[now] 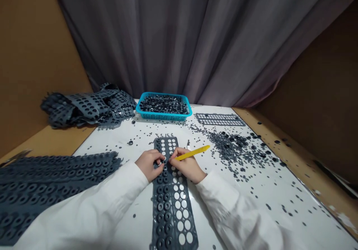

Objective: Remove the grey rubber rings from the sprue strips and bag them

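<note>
Both hands (150, 164) pinch: strip (164, 190), yellow stick (195, 152).

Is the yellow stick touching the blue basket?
Apart. The head view shows bare table between the yellow stick in the right hand and the blue basket.

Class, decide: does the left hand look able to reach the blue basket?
Probably yes: between the left hand and the blue basket lie only the flat strip and loose rings.

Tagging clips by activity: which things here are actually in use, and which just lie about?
In use: left hand, right hand, yellow stick, perforated rubber strip.
Lying about: blue basket, loose rings, stacked strips, tangled strip heap.
</note>
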